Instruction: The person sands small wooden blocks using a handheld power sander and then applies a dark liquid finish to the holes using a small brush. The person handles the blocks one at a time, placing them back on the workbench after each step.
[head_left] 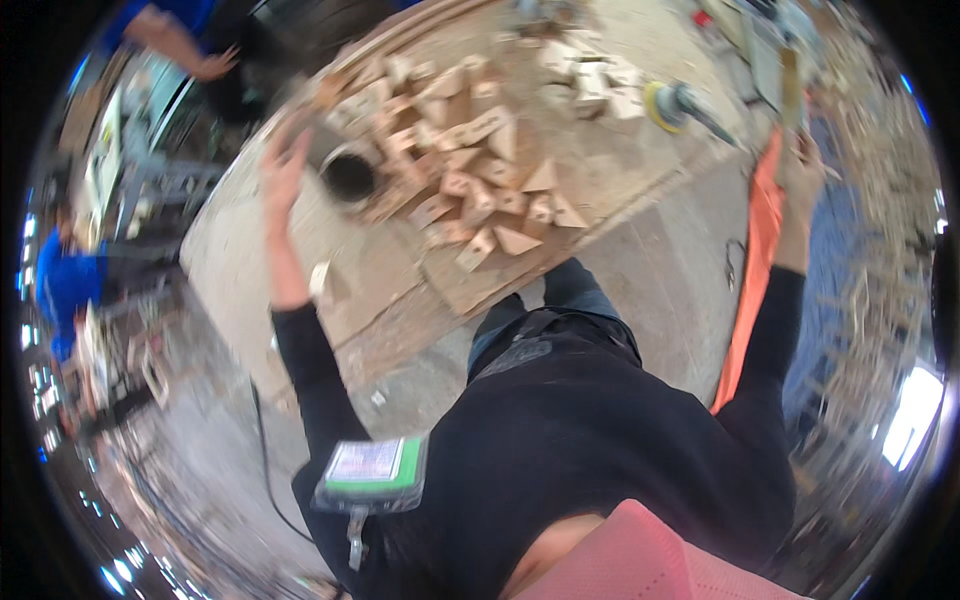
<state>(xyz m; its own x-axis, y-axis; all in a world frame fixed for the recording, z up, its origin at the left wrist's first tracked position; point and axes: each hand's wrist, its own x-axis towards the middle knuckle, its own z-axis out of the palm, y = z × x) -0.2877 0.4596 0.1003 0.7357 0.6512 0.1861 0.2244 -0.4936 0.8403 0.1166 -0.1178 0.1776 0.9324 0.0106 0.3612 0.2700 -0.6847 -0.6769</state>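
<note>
My left hand (285,168) is raised at the left part of the worktable, its fingers apart. Close beside it lies a grey cylinder (348,174) with a dark round opening; whether the two touch is unclear. My right hand (802,162) reaches out at the far right, near an upright wooden strip (790,88) and the top of an orange cloth (762,215). Blur hides whether its fingers grip anything. Several wedge-shaped wooden blocks (480,195), some with drilled holes, are heaped mid-table.
The worktable (385,300) carries a second group of wooden blocks (592,80) and a sander-like power tool (683,106) with a yellow disc. One small block (322,280) sits near my left forearm. Co-workers in blue (75,270) stand left. Stacked wooden parts (880,250) fill the right.
</note>
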